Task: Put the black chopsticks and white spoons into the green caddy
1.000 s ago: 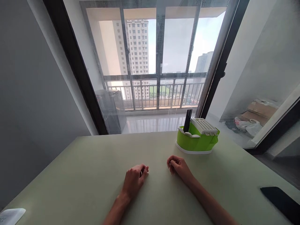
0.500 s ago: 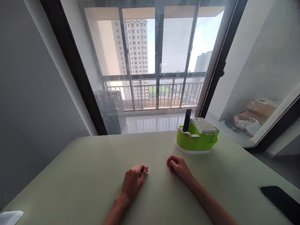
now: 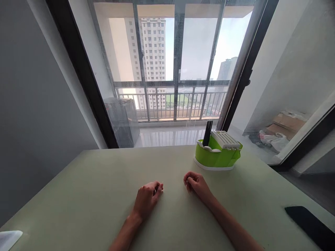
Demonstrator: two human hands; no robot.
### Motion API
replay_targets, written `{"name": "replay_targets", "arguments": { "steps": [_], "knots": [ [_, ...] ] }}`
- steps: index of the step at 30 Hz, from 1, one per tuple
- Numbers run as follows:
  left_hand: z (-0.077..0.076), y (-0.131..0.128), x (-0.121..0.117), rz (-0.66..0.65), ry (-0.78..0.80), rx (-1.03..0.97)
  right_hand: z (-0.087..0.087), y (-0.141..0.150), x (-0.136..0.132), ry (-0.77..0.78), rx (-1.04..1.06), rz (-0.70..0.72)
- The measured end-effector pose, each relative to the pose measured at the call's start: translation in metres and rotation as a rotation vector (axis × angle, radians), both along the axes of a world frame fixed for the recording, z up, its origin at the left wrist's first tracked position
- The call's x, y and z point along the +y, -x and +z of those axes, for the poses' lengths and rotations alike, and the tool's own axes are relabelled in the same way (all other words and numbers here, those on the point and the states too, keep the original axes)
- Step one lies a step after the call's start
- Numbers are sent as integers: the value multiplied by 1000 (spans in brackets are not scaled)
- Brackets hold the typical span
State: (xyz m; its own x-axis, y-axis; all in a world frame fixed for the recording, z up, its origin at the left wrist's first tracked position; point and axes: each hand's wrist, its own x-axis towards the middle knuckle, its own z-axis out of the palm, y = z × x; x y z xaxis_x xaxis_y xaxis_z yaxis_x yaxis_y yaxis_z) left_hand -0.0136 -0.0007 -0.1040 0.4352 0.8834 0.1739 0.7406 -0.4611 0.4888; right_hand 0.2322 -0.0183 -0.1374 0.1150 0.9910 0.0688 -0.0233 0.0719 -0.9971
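Observation:
My left hand [image 3: 147,197] rests on the pale green table [image 3: 110,181], its fingers loosely curled in and the thumb close to them. To its right lies my right hand [image 3: 196,184], also loosely closed, with the fingertips bent toward the palm. I see nothing held in either hand. Just beyond my right hand, and apart from it, stands a bright green holder [image 3: 213,159] on a white base. Its slotted white top [image 3: 226,140] covers the right part. Thin black sticks [image 3: 207,134] stand upright at its left side, and rounded white pieces [image 3: 208,148] show along the rim.
A flat black object [image 3: 311,223] lies at the table's right edge, and part of a white item [image 3: 9,238] shows at the near left. Beyond the table are a dark-framed window [image 3: 179,52], a grey cabinet-like box [image 3: 121,122] and a cardboard box [image 3: 289,123] with plastic bags.
The whole view has shifted slightly, so the table, holder and black object appear a little further left. Both hands keep their curled pose on the table.

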Motion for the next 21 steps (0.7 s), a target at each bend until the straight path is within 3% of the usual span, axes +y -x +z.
{"name": "replay_targets", "arguments": {
  "steps": [3,7,14,17,21],
  "knots": [
    [-1,0,0,-1,-5,-12,-7,-3,3,-27,-31,-120],
    [-3,1,0,-3,-16,-19,-20,-17,7,-66,-90,-447],
    [-5,1,1,-4,-18,-8,-41,-73,15,-129,-165,-978],
    [-5,1,1,-3,-13,-11,-45,-99,14,-171,-234,-1118],
    [-5,1,1,-12,-17,-24,-48,-127,8,-209,-354,-1193]
  ]
}}
